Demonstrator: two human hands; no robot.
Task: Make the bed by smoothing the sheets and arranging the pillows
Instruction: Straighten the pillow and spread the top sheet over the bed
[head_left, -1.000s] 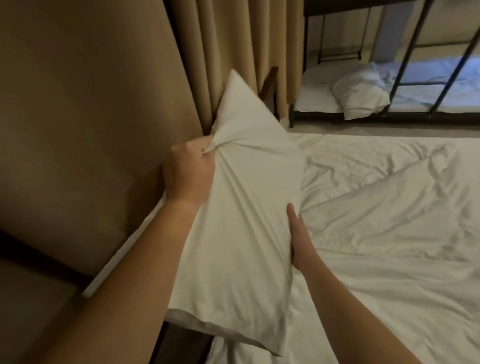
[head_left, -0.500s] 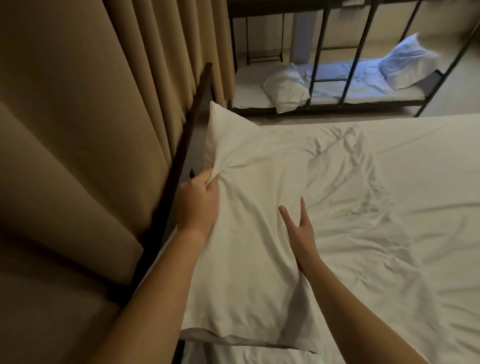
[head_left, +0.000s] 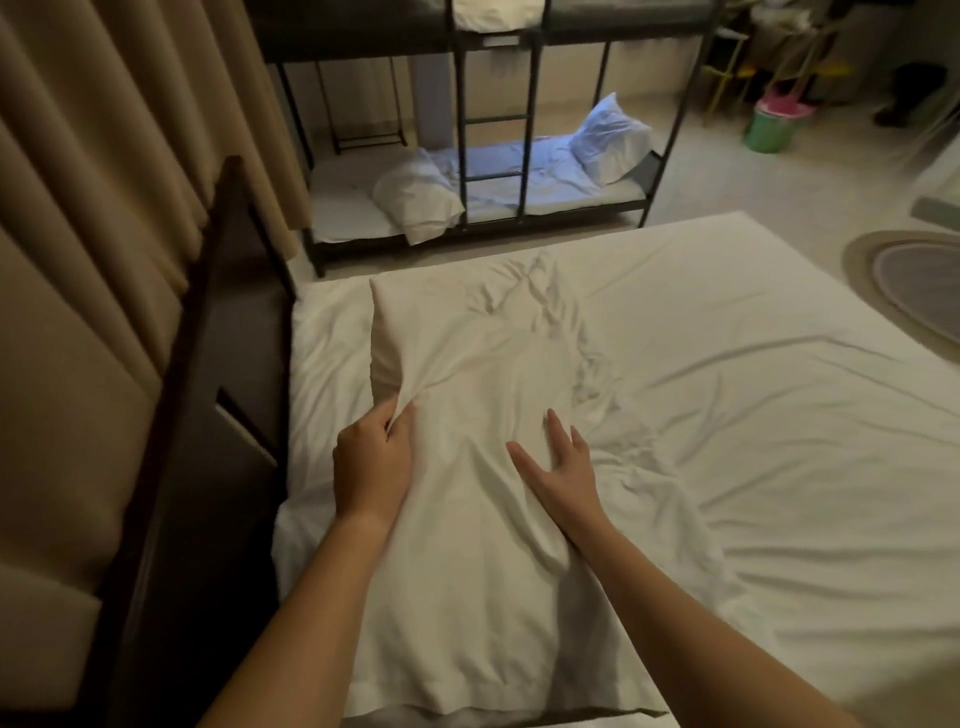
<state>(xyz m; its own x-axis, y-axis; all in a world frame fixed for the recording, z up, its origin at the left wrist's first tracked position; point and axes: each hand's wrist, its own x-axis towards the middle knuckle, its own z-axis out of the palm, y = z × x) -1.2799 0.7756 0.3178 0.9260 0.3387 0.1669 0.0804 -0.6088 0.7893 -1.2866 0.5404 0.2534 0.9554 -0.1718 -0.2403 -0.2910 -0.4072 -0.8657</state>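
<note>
A white pillow (head_left: 467, 519) lies flat along the head end of the bed, close to the dark headboard (head_left: 208, 364). My left hand (head_left: 371, 462) pinches a fold of the pillowcase on the pillow's left edge. My right hand (head_left: 561, 465) rests flat on the pillow's right side with fingers spread. The white sheet (head_left: 753, 415) covers the mattress, wrinkled near the pillow and smoother toward the right.
Beige curtains (head_left: 104, 182) hang left behind the headboard. A black metal bunk bed (head_left: 493, 171) with white pillows stands beyond the mattress. A round rug (head_left: 909, 280) and a green bucket (head_left: 771, 124) sit on the floor at right.
The pillow has come down from upright against the curtain to lie flat on the bed. My right hand has opened and spread on top of it.
</note>
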